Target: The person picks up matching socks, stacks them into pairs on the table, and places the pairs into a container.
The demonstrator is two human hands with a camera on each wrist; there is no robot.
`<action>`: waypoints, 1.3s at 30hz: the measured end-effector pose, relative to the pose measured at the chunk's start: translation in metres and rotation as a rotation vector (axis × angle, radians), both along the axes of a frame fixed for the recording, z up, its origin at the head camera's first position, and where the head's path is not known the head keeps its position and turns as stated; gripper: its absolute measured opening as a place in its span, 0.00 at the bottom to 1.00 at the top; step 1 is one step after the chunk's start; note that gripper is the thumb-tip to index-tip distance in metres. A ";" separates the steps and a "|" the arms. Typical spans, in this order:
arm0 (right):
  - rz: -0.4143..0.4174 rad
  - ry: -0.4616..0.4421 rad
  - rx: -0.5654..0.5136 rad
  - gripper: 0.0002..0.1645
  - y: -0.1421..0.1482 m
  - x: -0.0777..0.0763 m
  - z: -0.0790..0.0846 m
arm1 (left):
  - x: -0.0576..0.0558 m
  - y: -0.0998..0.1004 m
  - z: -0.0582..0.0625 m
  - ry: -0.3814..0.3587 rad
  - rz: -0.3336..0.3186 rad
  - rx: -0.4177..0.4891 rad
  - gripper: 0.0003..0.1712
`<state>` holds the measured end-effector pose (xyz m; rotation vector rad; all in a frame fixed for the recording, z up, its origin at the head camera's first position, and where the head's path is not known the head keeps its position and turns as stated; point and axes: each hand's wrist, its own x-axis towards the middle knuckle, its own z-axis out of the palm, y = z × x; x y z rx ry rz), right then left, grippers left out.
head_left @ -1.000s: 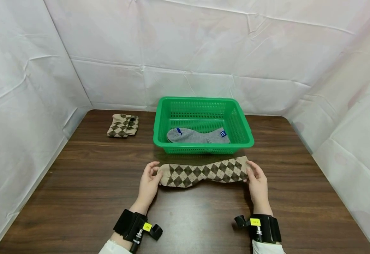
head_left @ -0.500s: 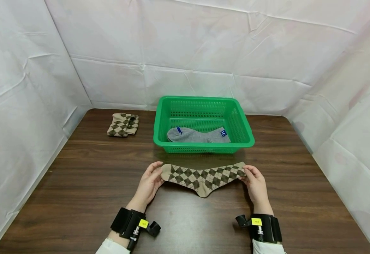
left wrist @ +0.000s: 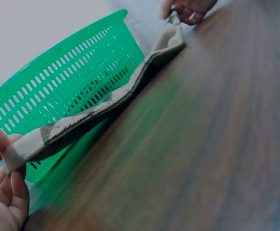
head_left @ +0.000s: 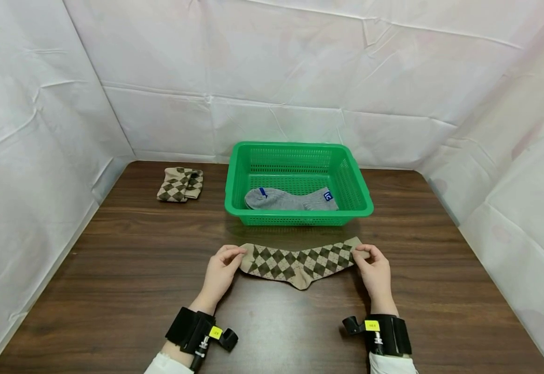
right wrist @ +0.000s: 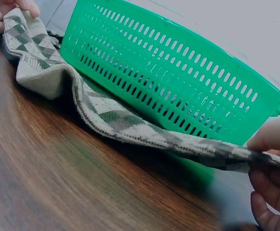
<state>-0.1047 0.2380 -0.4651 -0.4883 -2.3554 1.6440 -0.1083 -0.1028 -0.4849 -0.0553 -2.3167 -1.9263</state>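
A beige and dark olive argyle sock (head_left: 300, 262) stretches sideways between my two hands in front of the basket, its heel pointing toward me. The toe end is pinched by my left hand (head_left: 221, 270), thumb against fingers, as the left wrist view also shows at the sock's pale tip (left wrist: 24, 151). At the cuff end, my right hand (head_left: 374, 270) pinches the sock between thumb and fingers. In both wrist views the sock (right wrist: 125, 122) is held edge-on close over the table, with the basket's wall behind it.
A green perforated basket (head_left: 300, 220) stands behind the sock at the table's back, with grey socks (head_left: 290, 200) lying in it. A folded argyle sock bundle (head_left: 180, 184) lies at the back left of the brown table (head_left: 272, 332). White sheets (head_left: 272, 62) wall the back and sides.
From one second ago, the sock has turned so its heel now points toward me, and its cuff end has come lower. Over the last half second, my left fingers have shifted onto the toe tip.
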 end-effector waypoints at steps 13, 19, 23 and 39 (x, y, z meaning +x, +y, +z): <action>0.033 -0.067 0.315 0.11 0.001 0.000 -0.004 | 0.002 0.001 0.000 0.077 0.089 -0.399 0.10; 0.123 -0.096 0.447 0.14 0.002 0.001 -0.006 | 0.004 0.002 -0.001 0.064 0.092 -0.499 0.11; 0.147 -0.079 0.491 0.14 0.002 0.000 -0.007 | 0.005 0.003 0.001 0.028 0.085 -0.518 0.12; 0.097 -0.027 0.432 0.18 0.001 0.002 -0.005 | 0.006 0.003 0.001 0.038 0.078 -0.390 0.20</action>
